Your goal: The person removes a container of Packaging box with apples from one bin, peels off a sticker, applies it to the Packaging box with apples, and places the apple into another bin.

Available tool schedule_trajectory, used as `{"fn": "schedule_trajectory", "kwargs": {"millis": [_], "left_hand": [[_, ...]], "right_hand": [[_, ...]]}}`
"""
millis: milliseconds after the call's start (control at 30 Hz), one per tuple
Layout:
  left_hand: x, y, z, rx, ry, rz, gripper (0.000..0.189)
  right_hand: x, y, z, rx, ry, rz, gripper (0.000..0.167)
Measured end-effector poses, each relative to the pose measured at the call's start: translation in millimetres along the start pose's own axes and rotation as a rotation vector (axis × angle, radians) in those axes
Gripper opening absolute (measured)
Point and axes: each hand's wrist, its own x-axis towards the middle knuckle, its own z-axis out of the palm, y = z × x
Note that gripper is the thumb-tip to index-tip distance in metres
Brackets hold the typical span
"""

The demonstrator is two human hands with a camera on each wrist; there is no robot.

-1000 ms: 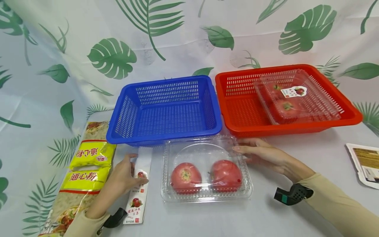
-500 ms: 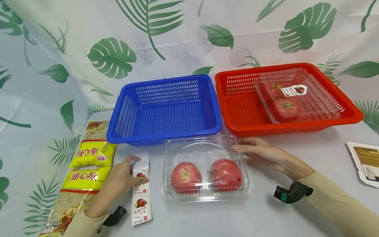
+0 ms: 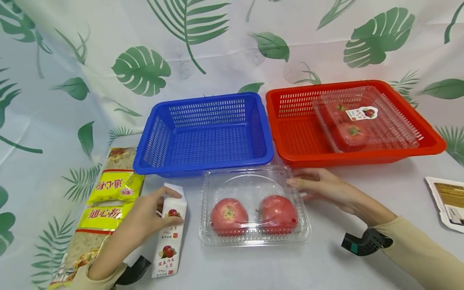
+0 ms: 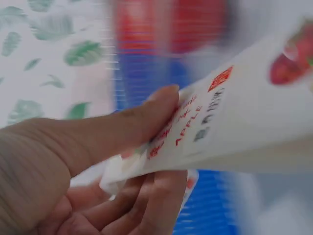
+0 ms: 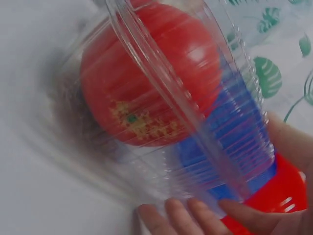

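holding the label strip in the left hand, pinched between thumb and fingers, not wide open. bearing red fruit pictures plus red and black print, incl. "apple" in the left wrist view (partly blurred). long end pointing toward the person, just left of the clear box.

with the right hand: touching the right end of the box, thumb and fingers loosely spread along it, fairly open; cannot tell how firmly pressed. box on the desk, with two tomatoes side by side inside, seen through clear plastic.

behind the box: blue basket, perforated sides. to its right: red basket, containing a second box, also clear, with tomatoes inside and a white label on top.

at left: yellow-banded bags, partly covered by the left forearm. at far right: white-edged pack, cut off by the frame. at the back: leaf-print cloth.
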Motion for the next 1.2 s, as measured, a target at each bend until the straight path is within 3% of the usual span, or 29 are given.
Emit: {"fn": "schedule_trajectory", "kwargs": {"millis": [100, 200, 367, 467, 600, 767, 867, 1033, 1200], "left_hand": [[-5.8, 16.1, -14.5, -0.032, 0.013, 0.045, 0.052], [-7.0, 31.4, -28.7, -0.038, 0.07, 0.124, 0.051], [1.7, 60.2, -52.7, -0.058, 0.141, 0.241, 0.047], [9.5, 80.6, -60.7, -0.131, 0.153, 0.297, 0.046], [20.2, 106.6, -58.6, -0.266, 0.146, 0.399, 0.047], [35.3, 130.5, -43.4, -0.374, 0.072, 0.479, 0.047], [43.3, 138.1, -32.9, -0.423, 0.045, 0.5, 0.046], [53.1, 141.6, -21.2, -0.492, 0.042, 0.527, 0.046], [57.0, 140.8, -13.6, -0.588, 0.054, 0.544, 0.055]], "right_hand": [[-6.6, -7.1, 1.8, -0.071, 0.023, -0.025, 0.072], [-14.5, -17.5, 4.8, -0.202, 0.049, -0.034, 0.069], [-37.7, -50.1, 14.5, -0.544, 0.185, -0.088, 0.063], [-50.8, -73.1, 23.8, -0.631, 0.267, -0.164, 0.051], [-51.8, -100.1, 40.4, -0.538, 0.227, -0.312, 0.039], [-30.7, -126.2, 59.5, -0.384, 0.115, -0.421, 0.035], [-15.5, -133.8, 66.1, -0.322, 0.081, -0.428, 0.032], [1.0, -133.3, 70.0, -0.211, 0.025, -0.369, 0.028], [5.4, -129.4, 68.5, -0.146, 0.059, -0.356, 0.026]]}}
